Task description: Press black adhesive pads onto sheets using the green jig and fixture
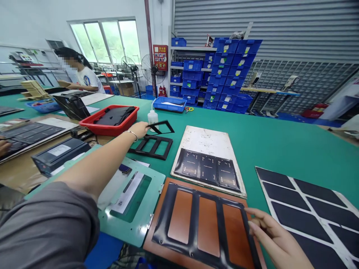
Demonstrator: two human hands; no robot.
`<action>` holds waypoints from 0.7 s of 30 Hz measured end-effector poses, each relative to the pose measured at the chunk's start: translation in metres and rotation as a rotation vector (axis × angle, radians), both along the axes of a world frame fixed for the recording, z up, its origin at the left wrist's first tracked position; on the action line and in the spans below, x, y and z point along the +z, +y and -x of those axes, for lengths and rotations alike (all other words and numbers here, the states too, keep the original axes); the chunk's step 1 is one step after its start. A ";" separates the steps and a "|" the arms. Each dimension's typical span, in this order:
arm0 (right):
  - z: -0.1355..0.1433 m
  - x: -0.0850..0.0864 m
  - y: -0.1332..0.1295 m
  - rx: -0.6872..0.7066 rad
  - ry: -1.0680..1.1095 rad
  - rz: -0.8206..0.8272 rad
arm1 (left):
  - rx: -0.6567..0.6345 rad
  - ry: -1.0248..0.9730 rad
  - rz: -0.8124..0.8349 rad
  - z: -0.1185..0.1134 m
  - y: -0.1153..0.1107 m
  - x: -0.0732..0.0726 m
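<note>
My left hand (140, 130) reaches far forward and pinches a thin black frame (167, 127), holding it tilted. Below that frame, a similar black three-window frame (153, 152) lies on the green table. A larger glossy black frame (194, 216) with three windows lies over a brown board (181, 213) close to me. At its right edge is my right hand (269, 231), thumb and fingertips slightly apart, seemingly touching the edge. A green hinged plate (146, 186) with a rectangular opening adjoins the board's left side.
A white board (207, 138) carries a black sheet with three printed panels (208, 169). Black rectangles on a white sheet (294, 186) lie at right. A red tray (112, 129), a squeeze bottle (153, 117), a blue tray (169, 106) and scissors (189, 109) stand farther back. Another person (84, 74) sits at left.
</note>
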State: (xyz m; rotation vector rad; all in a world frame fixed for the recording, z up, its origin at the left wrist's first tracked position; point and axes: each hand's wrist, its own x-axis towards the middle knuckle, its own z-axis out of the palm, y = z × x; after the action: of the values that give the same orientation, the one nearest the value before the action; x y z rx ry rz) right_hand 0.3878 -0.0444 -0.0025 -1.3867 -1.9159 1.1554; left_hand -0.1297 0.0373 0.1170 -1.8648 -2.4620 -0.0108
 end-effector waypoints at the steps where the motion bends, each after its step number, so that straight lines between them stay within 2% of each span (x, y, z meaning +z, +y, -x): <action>1: 0.000 0.004 0.002 0.017 -0.023 -0.023 | -0.006 0.019 -0.050 -0.006 -0.001 0.016; 3: 0.002 0.017 0.006 0.067 -0.087 -0.082 | -0.044 0.051 -0.125 -0.026 -0.005 0.049; 5: 0.010 0.038 0.009 0.102 -0.157 -0.193 | -0.126 0.077 -0.168 -0.056 -0.016 0.076; 7: 0.023 0.066 0.009 0.121 -0.195 -0.405 | -0.250 0.091 -0.188 -0.095 -0.031 0.095; 9: 0.041 0.097 0.007 0.163 -0.186 -0.731 | -0.395 0.087 -0.152 -0.138 -0.050 0.102; 11: 0.060 0.125 0.004 0.181 -0.190 -1.058 | -0.548 0.074 -0.076 -0.179 -0.070 0.098; 13: 0.076 0.145 0.000 0.197 -0.306 -1.223 | -0.671 0.062 -0.019 -0.213 -0.087 0.086; 14: 0.082 0.152 -0.002 0.223 -0.389 -1.245 | -0.740 0.044 0.009 -0.226 -0.093 0.078; 16: 0.089 0.160 -0.005 0.319 -0.584 -1.170 | -0.844 -0.015 0.062 -0.242 -0.102 0.062; 18: 0.088 0.166 -0.008 0.412 -0.761 -0.988 | -0.899 -0.092 0.118 -0.248 -0.106 0.047; 21: 0.078 0.173 -0.010 0.419 -0.902 -0.757 | -0.874 -0.229 0.213 -0.241 -0.106 0.033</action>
State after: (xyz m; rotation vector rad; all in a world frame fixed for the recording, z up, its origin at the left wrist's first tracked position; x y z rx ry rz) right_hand 0.3097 -0.0542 0.1708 -1.1443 -2.9078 -0.2220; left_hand 0.1118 -0.0689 0.1504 -3.0077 -1.5818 0.0030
